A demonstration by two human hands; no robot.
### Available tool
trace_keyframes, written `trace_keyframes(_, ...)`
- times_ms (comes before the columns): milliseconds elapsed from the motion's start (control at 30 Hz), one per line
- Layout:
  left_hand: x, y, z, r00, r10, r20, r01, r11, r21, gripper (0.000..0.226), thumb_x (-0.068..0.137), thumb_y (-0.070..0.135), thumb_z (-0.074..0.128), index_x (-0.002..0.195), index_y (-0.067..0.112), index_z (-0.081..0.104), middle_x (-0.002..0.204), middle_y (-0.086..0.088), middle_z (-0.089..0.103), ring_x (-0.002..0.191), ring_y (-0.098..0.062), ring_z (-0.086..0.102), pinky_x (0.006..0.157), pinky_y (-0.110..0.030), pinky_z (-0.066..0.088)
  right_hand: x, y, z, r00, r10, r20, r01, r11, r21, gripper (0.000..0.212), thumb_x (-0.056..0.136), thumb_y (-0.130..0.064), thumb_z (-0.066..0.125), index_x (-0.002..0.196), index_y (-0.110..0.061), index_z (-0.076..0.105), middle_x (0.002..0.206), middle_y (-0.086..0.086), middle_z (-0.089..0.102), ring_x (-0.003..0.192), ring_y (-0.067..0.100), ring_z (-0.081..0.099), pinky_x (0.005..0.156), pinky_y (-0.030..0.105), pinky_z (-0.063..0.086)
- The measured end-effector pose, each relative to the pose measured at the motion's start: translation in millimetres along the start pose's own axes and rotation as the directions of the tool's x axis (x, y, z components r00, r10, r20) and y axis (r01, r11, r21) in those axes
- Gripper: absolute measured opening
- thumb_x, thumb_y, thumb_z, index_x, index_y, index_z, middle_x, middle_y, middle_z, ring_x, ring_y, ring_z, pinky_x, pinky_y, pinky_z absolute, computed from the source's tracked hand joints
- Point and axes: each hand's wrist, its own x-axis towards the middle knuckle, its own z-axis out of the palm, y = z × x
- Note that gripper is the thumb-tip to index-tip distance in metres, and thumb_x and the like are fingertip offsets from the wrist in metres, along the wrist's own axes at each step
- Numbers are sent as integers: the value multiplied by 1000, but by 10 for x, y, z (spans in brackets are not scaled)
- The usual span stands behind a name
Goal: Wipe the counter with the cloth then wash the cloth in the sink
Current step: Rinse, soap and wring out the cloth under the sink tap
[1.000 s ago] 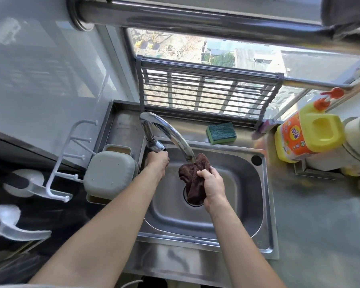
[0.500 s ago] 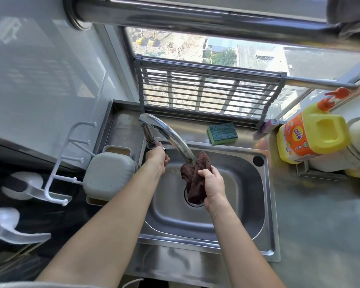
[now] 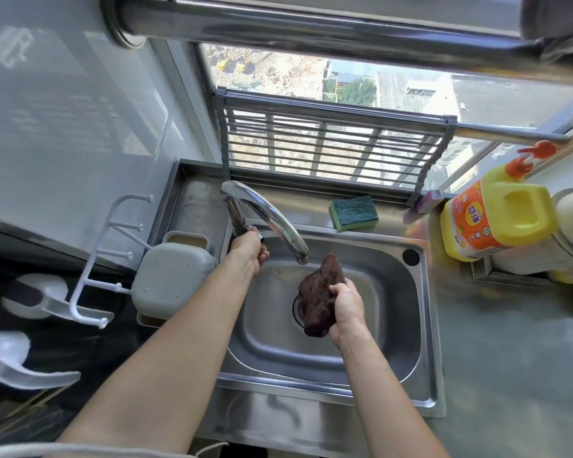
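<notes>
The steel sink (image 3: 420, 342) fills the middle of my view, sunk into the counter (image 3: 510, 375) beneath the window. Its faucet (image 3: 268, 214) arcs over the basin, spout end just above and left of the brown cloth (image 3: 318, 294).

What has changed: a moment ago the cloth sat tucked right up under the spout; now my right hand (image 3: 346, 307) has drawn it slightly away and lower, over the drain (image 3: 296, 309). I see no water stream at the spout. My left hand (image 3: 250, 247) stays wrapped around the tap lever at the faucet's base, fingers closed on it. I judge the wetting is done or paused and wringing or scrubbing comes next; counter wiping looks finished.

My right hand is clenched around the cloth's lower half, bunching it, the upper end sticking up free.

The yellow detergent jug (image 3: 497, 219) stands on the right counter; its orange label carries characters too small for me to read. A green sponge (image 3: 353, 213) lies on the ledge behind the sink, unbranded.
</notes>
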Motion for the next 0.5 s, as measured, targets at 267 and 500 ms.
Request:
trace_keyframes(267,47,-358,-84,977,213,-1,-213,977,7,30,94,38,66,91,8,65,72,0,65,61,-11,61,76,-31,55,9,-32,-2,1000,-26,-2,26,999,-35,28,94,2,40,112,-7,61,77,11,58,61,22,55,55,29,50)
trace_keyframes(500,20,-338,-85,948,313,-59,-272,890,366,38,87,46,68,97,10,68,92,-7,73,90,-29,70,85,-34,54,60,-60,53,1000,-28,-12,27,998,-56,25,94,2,41,104,-10,61,79,11,60,63,22,56,55,27,49)
